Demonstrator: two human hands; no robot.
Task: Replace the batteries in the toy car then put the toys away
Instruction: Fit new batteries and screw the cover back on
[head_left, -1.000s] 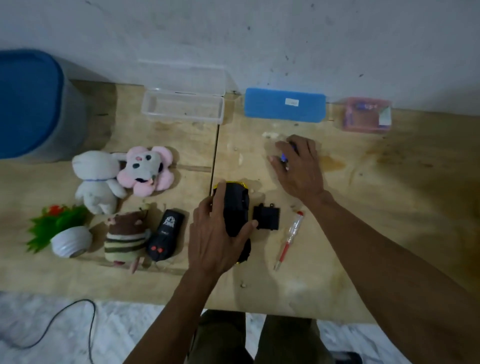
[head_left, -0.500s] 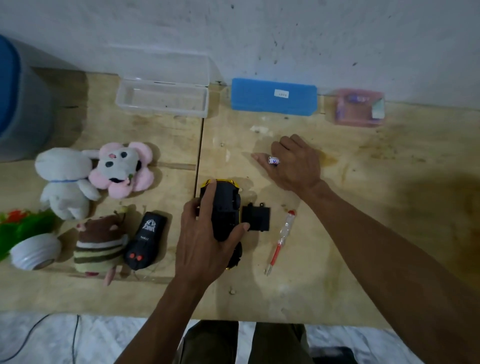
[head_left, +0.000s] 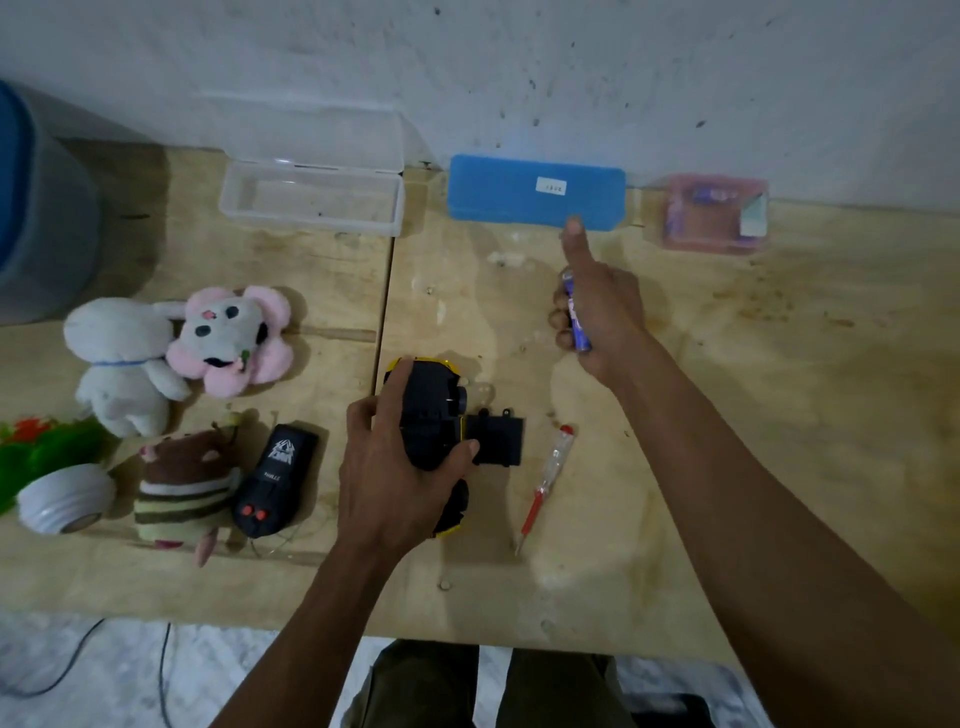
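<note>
The yellow toy car (head_left: 431, 410) lies upside down on the wooden table, black underside up. My left hand (head_left: 395, 467) grips it around the middle. The black battery cover (head_left: 496, 439) lies just right of the car. My right hand (head_left: 597, 312) is raised farther back and holds blue-purple batteries (head_left: 576, 322), its index finger pointing at the blue case (head_left: 535, 195). A red-handled screwdriver (head_left: 543, 488) lies to the right of the cover. The black remote control (head_left: 275, 480) rests left of the car.
A clear open box (head_left: 311, 200) and a pink box (head_left: 711, 215) stand by the wall. Three plush toys (head_left: 228, 332) and a small potted plant (head_left: 57, 488) lie at the left. A blue-grey drum (head_left: 36, 208) stands far left. The table edge is near me.
My right hand has lifted off the table with batteries in it and moved back toward the blue case, index finger now extended. My left hand stays on the car.
</note>
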